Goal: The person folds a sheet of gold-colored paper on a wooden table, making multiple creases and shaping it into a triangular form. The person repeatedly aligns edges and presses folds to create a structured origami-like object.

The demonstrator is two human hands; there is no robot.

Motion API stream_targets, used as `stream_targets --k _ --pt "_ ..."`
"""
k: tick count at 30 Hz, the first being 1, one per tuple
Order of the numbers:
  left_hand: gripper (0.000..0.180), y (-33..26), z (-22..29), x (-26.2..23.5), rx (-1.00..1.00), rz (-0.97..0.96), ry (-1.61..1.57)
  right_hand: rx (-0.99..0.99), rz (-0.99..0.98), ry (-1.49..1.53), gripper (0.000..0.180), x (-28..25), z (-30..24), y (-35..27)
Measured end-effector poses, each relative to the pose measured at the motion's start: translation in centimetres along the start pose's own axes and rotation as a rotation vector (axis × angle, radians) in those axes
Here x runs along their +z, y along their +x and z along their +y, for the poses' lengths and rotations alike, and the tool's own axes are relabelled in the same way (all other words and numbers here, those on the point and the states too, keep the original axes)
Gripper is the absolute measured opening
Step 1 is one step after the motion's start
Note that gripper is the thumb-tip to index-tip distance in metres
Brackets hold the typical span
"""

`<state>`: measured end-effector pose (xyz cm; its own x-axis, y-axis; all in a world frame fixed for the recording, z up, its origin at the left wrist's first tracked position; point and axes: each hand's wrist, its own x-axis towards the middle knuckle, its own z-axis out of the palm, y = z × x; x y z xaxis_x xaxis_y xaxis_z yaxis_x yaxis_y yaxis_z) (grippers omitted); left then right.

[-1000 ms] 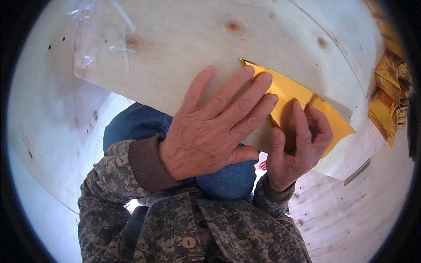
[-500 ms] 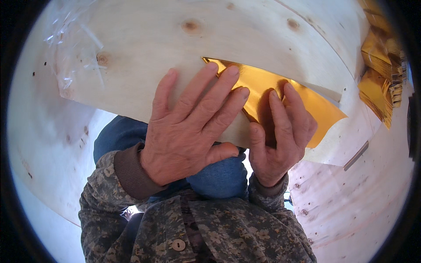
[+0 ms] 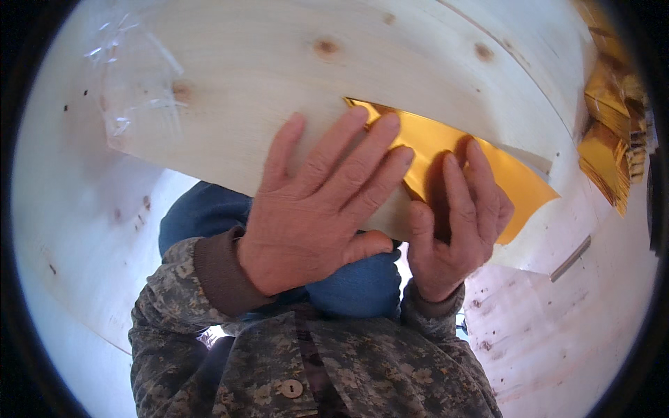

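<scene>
A shiny gold foil sheet (image 3: 453,139) lies on the pale wooden board, its right end curling up a little. Flat and with fingers spread, my left hand (image 3: 320,202) rests its fingertips on the sheet's left part. My right hand (image 3: 456,223) is over the sheet's near side, turned partly on edge, fingers stretched out and the thumb apart from them. Those fingertips touch or hover just above the foil; which one I cannot tell. Part of the sheet's near edge is hidden behind both hands.
Stacks of folded gold foil (image 3: 605,164) stand at the far right. Crumpled clear plastic film (image 3: 129,76) lies at the far left. A thin metal strip (image 3: 570,259) sits at the board's right front edge. The wooden board (image 3: 244,83) has several knots.
The whole view has shifted slightly, so everything appears a little further right and lower. Both hands keep nearly the same pose on the foil.
</scene>
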<state>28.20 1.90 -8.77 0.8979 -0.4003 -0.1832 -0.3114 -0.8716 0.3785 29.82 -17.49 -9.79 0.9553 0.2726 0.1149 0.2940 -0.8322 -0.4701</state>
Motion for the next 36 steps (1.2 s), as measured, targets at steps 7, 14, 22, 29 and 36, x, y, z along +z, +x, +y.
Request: stream_targets --k 7,14,22,29,36 --pt "0.075 -0.10 -0.11 0.01 0.001 -0.005 -0.022 -0.012 0.016 -0.028 0.047 0.29 -0.07 -0.13" --pt "0.076 0.01 -0.04 0.04 -0.003 0.003 -0.057 -0.027 0.021 -0.033 0.045 0.30 0.26 -0.35" --pt "0.075 0.16 0.07 -0.14 0.011 -0.027 0.006 -0.016 0.026 -0.009 0.045 0.22 0.21 -0.22" --pt "0.075 0.23 0.17 -0.19 -0.001 -0.039 0.014 -0.018 0.021 0.006 0.047 0.06 0.30 -0.10" --pt "0.076 0.14 0.01 0.11 0.011 0.001 0.016 -0.036 0.028 0.024 0.046 0.22 0.44 -0.09"
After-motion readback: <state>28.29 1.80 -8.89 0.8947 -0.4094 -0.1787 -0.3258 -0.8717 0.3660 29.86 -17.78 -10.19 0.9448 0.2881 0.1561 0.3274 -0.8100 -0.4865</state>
